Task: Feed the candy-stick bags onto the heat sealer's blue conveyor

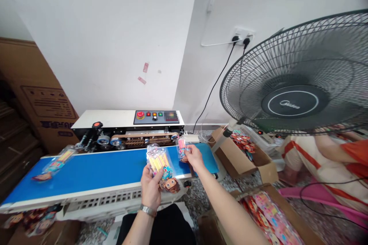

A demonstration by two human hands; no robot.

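A stack of clear plastic packets (161, 166) with yellow sticks and cartoon figures is gripped in my left hand (151, 187), over the front edge of the blue conveyor belt (109, 168). My right hand (194, 157) pinches a single packet (182, 148) with pink contents, at the right part of the belt near the sealing machine's (143, 138) entry. Another packet (57, 164) lies on the belt's left end. Behind the belt stands the machine's control panel (156, 117) with a red knob.
A large fan (293, 80) fills the upper right. Open cartons of packets (243, 143) (273, 218) stand right of the belt. Another person's arm (330, 147) shows at far right. More packets (37, 220) lie below the belt's left end. A power cord (214, 86) hangs along the wall.
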